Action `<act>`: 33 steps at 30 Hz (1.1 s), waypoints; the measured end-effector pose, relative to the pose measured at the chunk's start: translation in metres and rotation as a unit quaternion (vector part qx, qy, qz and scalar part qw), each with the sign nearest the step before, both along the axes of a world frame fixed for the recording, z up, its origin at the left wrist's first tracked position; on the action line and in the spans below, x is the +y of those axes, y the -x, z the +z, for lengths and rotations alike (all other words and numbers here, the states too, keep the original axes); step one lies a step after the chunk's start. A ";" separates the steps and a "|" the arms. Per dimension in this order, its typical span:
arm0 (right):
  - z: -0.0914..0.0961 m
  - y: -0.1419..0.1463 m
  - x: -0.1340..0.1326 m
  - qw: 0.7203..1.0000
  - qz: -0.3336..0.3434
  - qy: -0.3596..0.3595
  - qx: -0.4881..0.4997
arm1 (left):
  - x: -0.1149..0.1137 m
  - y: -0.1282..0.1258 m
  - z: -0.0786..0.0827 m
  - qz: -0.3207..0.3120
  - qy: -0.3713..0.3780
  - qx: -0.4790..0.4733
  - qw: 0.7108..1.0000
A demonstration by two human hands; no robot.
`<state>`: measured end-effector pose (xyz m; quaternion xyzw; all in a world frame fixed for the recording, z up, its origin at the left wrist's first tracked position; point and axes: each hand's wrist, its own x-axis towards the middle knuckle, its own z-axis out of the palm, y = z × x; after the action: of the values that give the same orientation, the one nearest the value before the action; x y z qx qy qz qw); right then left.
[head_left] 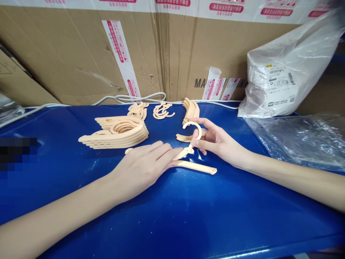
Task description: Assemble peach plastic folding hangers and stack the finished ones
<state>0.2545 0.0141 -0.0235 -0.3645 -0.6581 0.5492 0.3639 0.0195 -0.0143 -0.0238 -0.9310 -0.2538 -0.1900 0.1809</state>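
My right hand [217,141] pinches a cream plastic hanger hook [199,132] between thumb and fingers, its curve pointing up and left. The hook's lower end meets the pale hanger arms [195,166] low over the table. Closed around those arms, my left hand [147,166] covers most of them; one arm sticks out to the right and a small tip shows on the left. Whether hook and arms are locked together, I cannot tell. Just behind my right fingers lies a loose curved arm piece [183,138].
A stack of cream hangers [121,139] lies at the left on the blue table [172,223]. Behind are two piles of hooks [140,110] and a stack of arm pieces [192,109]. A white cable [121,98], cardboard [172,54], a plastic-wrapped package [280,82] and clear plastic film [299,140] border it.
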 end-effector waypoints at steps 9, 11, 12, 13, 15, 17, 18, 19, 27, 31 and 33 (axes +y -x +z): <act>-0.002 0.000 0.000 1.000 -0.002 -0.003 0.026 | 0.002 -0.001 0.001 0.012 0.022 -0.009 1.000; -0.002 -0.001 0.001 0.999 0.000 -0.007 0.033 | 0.002 -0.002 0.001 0.013 0.031 -0.014 0.999; -0.003 -0.001 0.001 0.999 -0.001 -0.009 0.035 | 0.003 -0.002 0.002 0.016 0.039 -0.020 0.999; -0.003 -0.001 0.001 0.999 -0.002 -0.010 0.036 | 0.003 -0.002 0.002 0.021 0.052 -0.027 0.998; -0.003 -0.001 0.000 0.999 0.001 -0.011 0.036 | 0.002 -0.002 0.003 0.036 0.087 -0.040 0.995; -0.002 0.000 -0.003 0.999 0.016 -0.013 0.034 | 0.000 -0.003 0.005 0.050 0.116 -0.039 0.991; -0.002 0.001 -0.005 0.999 0.025 -0.018 0.033 | -0.002 -0.004 0.006 0.053 0.119 -0.033 0.991; -0.001 0.002 -0.007 0.999 0.034 -0.024 0.033 | -0.004 -0.004 0.006 0.053 0.116 -0.029 0.991; 0.000 0.003 -0.016 0.958 0.020 -0.216 -0.188 | -0.014 -0.003 0.014 0.061 0.278 -0.104 0.953; -0.001 0.002 -0.021 0.849 0.058 -0.417 -0.319 | -0.012 -0.001 0.020 0.079 0.425 -0.209 0.877; -0.001 0.004 -0.023 0.813 0.064 -0.463 -0.348 | -0.010 0.000 0.022 0.088 0.496 -0.262 0.823</act>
<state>0.2510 -0.0091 -0.0244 -0.2767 -0.9389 0.0380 0.2009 0.0196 -0.0245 -0.0014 -0.7842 -0.4322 -0.2586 -0.3623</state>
